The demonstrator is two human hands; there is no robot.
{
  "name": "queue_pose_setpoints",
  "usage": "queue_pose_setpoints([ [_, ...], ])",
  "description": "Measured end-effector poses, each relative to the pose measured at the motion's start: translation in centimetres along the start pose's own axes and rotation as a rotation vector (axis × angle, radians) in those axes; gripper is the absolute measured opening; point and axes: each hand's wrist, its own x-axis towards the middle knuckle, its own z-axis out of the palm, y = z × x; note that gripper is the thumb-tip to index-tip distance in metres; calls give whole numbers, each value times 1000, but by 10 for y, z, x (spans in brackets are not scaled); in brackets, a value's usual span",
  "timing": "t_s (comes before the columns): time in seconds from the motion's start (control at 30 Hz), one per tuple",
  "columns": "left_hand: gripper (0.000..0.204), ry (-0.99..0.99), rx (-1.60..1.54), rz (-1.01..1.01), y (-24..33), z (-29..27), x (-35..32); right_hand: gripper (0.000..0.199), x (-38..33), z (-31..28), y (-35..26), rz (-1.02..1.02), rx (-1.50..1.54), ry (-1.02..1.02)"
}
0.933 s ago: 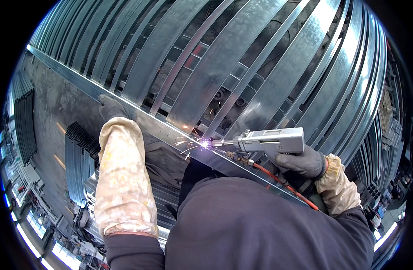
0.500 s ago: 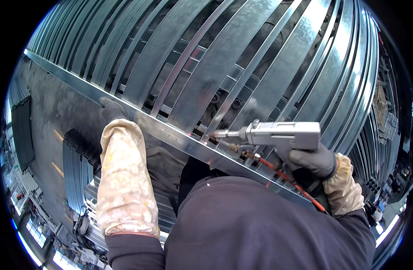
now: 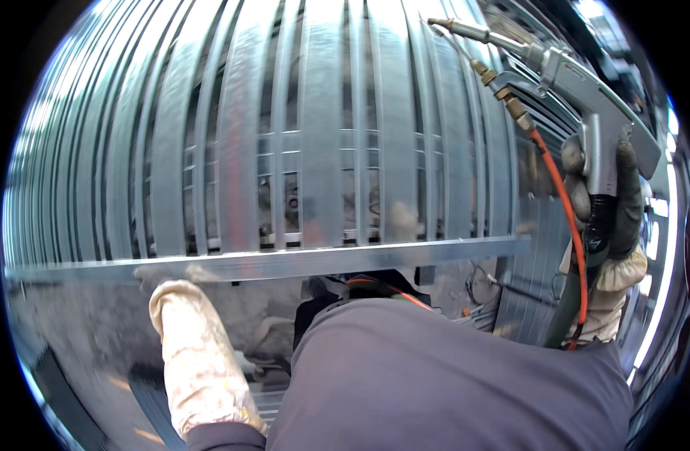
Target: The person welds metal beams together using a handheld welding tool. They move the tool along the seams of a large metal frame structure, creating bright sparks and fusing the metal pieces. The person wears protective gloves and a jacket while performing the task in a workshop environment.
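The grey-gloved fingers (image 3: 576,168) of the right hand (image 3: 626,207) curl firmly round the handle of a silver-grey, pistol-shaped metal welding gun (image 3: 597,98). It is held in the air by the far right corner of the slatted frame, its slim metal nozzle (image 3: 469,31) pointing leftward across the slats there; the handle grip probably keeps it steady and easy to aim with one hand. Brass-coloured fittings (image 3: 512,101) sit beneath the nozzle, and an orange flexible hose (image 3: 559,180) runs from them down past the handle, which presumably keeps it away from the tip.

The grey-gloved left hand (image 3: 160,278) is at the frame's front edge, left of its middle, against or just beside a long, flat, shiny steel rail (image 3: 307,261), perhaps for support. Blur hides its fingers: whether spread or pressed together, I cannot tell.

Beyond the rail, long silvery steel slats (image 3: 322,98) stand side by side with gaps between. Loose cream cloth sleeve covers (image 3: 198,353) wrap both forearms, likely as protection.
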Motion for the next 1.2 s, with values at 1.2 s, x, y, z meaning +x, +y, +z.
queue_pose_setpoints([
  [1.2, 39, -27, 330, 1005, -153, -50, -381, 59, -359, -516, -43, -314, -167, 527],
])
